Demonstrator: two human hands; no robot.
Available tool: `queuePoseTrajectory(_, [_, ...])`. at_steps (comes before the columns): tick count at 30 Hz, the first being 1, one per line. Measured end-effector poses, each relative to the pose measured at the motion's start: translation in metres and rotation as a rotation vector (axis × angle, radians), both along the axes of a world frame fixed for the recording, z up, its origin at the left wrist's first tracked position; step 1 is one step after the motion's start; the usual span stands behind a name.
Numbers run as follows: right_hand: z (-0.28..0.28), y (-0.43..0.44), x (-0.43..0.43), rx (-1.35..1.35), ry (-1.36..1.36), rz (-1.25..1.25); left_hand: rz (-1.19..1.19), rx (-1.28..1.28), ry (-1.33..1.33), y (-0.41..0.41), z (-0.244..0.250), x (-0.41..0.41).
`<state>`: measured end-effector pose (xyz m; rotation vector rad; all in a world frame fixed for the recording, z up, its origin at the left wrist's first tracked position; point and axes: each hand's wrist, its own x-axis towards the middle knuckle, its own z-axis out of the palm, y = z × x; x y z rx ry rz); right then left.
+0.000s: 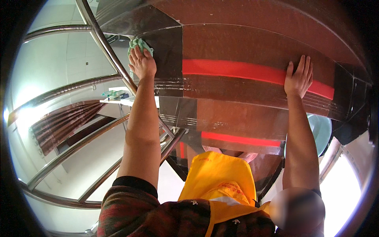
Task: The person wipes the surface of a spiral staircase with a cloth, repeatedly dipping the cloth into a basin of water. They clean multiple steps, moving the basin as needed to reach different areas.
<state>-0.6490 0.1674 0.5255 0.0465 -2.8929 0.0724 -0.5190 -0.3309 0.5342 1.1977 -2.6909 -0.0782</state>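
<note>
My left hand (143, 63) presses a crumpled green cloth (136, 42) against the dark tile (169, 47) at the left end of a stair step, close to the metal railing. Part of the cloth is hidden under the palm and fingers. My right hand (298, 77) lies flat near the right end of the brown tread (231, 41), holding nothing. Its palm crosses the red strip (231, 67) that runs along the step, and its fingers reach onto the brown surface beyond. Both arms are stretched out ahead of me.
A tubular metal railing (107, 54) borders the stairs on the left. A pale blue basin (321, 133) stands beside my right forearm, partly covered by it. Below is another step with a red strip (237, 138). My yellow apron (219, 171) hangs over the lower steps. Past the railing, a white table (118, 101) holds small items.
</note>
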Motion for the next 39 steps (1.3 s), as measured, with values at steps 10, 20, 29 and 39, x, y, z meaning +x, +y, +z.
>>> queuePoseTrajectory(10, [-0.001, 0.000, -0.001, 0.005, 0.030, 0.014, -0.031, -0.077, 0.001, 0.032, -0.009, 0.048])
queuePoseTrajectory(20, [-0.001, -0.001, -0.001, -0.005, -0.002, -0.003, -0.174, -0.153, 0.112, 0.196, -0.007, 0.077])
queuePoseTrajectory(29, [0.001, -0.001, -0.002, -0.031, 0.018, -0.007, -0.624, 0.466, 0.097, 0.396, 0.042, 0.008])
queuePoseTrajectory(39, [0.006, -0.004, 0.002, -0.149, 0.021, 0.005, -0.098, 0.001, -0.008, 0.208, 0.009, -0.017])
